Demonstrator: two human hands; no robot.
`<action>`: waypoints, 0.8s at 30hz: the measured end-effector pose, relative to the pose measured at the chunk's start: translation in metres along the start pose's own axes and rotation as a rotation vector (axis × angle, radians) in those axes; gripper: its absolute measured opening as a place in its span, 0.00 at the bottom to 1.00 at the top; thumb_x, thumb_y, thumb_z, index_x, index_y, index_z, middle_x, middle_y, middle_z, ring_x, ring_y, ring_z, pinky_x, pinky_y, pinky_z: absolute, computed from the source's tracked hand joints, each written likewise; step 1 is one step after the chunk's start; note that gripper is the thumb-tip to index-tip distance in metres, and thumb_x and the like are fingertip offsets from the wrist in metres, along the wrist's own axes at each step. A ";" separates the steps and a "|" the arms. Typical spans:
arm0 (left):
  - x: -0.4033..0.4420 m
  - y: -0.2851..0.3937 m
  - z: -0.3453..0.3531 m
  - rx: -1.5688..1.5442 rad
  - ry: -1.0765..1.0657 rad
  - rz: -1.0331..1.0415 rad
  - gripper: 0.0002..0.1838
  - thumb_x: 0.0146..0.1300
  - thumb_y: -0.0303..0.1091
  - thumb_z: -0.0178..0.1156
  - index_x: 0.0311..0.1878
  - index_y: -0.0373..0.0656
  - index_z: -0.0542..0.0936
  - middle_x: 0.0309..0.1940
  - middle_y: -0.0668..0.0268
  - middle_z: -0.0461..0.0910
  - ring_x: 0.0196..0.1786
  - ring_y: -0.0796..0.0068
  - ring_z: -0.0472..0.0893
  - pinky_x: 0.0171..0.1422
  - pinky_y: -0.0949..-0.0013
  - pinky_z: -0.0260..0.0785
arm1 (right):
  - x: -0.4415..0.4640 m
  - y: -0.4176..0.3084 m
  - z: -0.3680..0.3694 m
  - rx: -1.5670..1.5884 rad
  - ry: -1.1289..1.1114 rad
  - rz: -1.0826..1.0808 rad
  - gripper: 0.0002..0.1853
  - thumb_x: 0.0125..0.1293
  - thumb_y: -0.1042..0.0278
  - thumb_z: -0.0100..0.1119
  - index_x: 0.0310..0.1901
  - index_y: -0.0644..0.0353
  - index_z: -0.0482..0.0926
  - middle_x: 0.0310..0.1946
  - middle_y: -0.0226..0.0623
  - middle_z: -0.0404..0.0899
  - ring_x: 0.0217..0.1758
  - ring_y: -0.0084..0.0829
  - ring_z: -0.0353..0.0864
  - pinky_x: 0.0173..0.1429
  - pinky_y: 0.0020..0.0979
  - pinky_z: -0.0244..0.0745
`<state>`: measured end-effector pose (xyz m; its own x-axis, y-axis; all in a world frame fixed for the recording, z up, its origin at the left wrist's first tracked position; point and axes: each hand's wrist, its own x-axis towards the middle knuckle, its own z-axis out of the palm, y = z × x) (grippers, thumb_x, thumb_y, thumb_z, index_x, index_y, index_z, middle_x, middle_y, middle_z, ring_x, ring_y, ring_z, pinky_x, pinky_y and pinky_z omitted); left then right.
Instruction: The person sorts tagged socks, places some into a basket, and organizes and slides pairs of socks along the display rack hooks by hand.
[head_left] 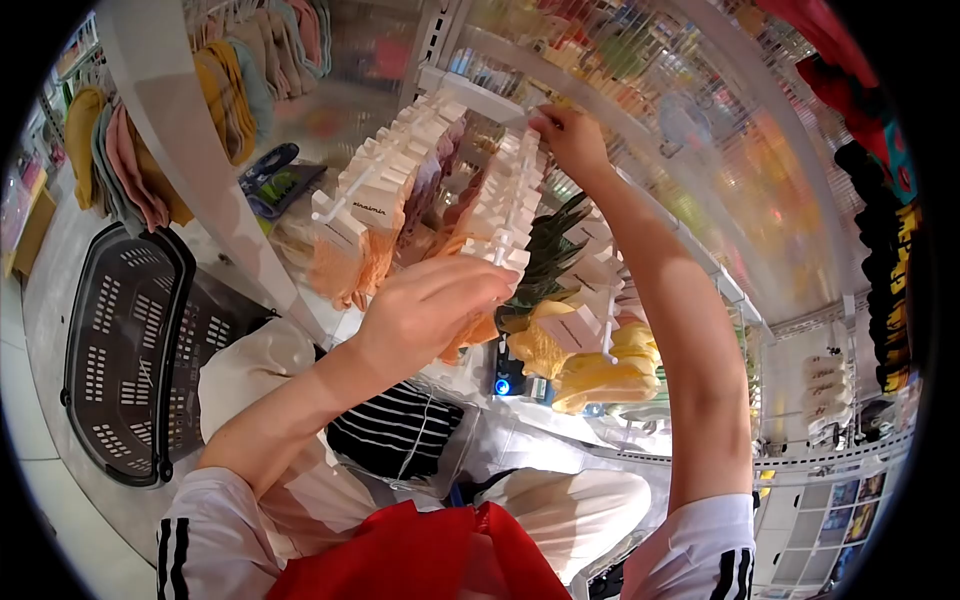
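Observation:
Several rows of small cloth goods on white header cards hang from metal hooks. My left hand (425, 305) is closed at the front end of the middle row of cards (505, 200), above orange items; what its fingers pinch is hidden. My right hand (572, 140) has curled fingers at the back end of that same row, near the rack's bar; anything between the fingertips is too small to tell. Left of it hangs another row with peach items (345, 265). Yellow items (610, 365) and dark green ones (550, 250) hang to the right.
A black shopping basket (120, 350) stands on the floor at the left, beside a white upright post (180, 110). Bibs and cloths (130, 160) hang farther left. A black striped bag (395, 430) lies below the rack. Clear panels rise behind the hooks.

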<state>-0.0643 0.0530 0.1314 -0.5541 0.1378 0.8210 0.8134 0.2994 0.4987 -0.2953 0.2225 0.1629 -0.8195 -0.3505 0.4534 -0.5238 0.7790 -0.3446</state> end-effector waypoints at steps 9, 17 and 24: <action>-0.001 -0.005 -0.005 0.000 0.017 0.022 0.09 0.47 0.15 0.55 0.34 0.34 0.75 0.36 0.57 0.80 0.38 0.60 0.80 0.42 0.67 0.73 | 0.009 -0.012 -0.002 0.031 -0.103 0.018 0.14 0.56 0.60 0.58 0.39 0.60 0.79 0.25 0.43 0.78 0.29 0.37 0.79 0.35 0.34 0.70; -0.007 -0.011 -0.001 -0.027 0.033 0.064 0.04 0.52 0.22 0.57 0.33 0.34 0.75 0.37 0.55 0.80 0.39 0.59 0.80 0.42 0.65 0.73 | 0.011 -0.010 -0.008 -0.006 -0.142 0.017 0.13 0.56 0.59 0.59 0.39 0.58 0.80 0.24 0.43 0.78 0.28 0.40 0.78 0.34 0.35 0.70; -0.009 -0.012 0.001 0.023 -0.001 0.070 0.05 0.50 0.22 0.59 0.31 0.34 0.76 0.37 0.56 0.80 0.38 0.61 0.80 0.41 0.66 0.73 | 0.008 -0.008 -0.013 -0.088 -0.193 -0.032 0.16 0.58 0.58 0.57 0.42 0.61 0.78 0.27 0.43 0.79 0.28 0.36 0.78 0.36 0.33 0.70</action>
<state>-0.0693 0.0491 0.1181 -0.4962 0.1603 0.8533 0.8459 0.3108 0.4335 -0.2945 0.2201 0.1805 -0.8368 -0.4620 0.2937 -0.5345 0.8055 -0.2558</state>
